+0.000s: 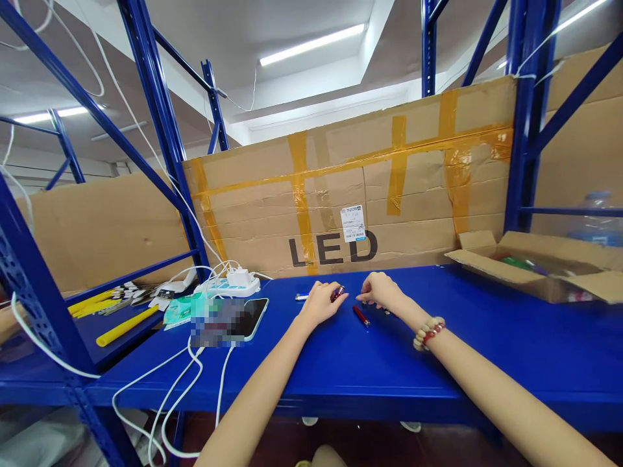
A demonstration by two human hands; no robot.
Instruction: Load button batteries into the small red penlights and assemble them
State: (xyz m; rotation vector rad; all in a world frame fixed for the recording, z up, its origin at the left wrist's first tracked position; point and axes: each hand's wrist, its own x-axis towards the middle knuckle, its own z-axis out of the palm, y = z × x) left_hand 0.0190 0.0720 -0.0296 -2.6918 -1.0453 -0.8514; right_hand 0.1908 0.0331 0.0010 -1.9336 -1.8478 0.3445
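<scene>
My left hand point(322, 303) is closed on a small dark red object with a shiny end point(337, 294), its kind too small to tell. Just right of it, my right hand point(382, 290) is low over the blue shelf top, fingers bent and pinched together; whatever they hold is hidden. Between the hands and slightly nearer lies a slim red object with a silver tip point(361, 316), touched by neither. A small blue-and-silver object point(302, 296) lies beside my left hand. Dark bits show partly under my right palm.
Left on the blue shelf point(438, 363) are a phone point(254, 318), a white power strip point(238, 283) and loose white cables. An open cardboard box point(530, 266) stands at the right. A large taped carton point(341, 194) walls off the back. Blue uprights frame both sides.
</scene>
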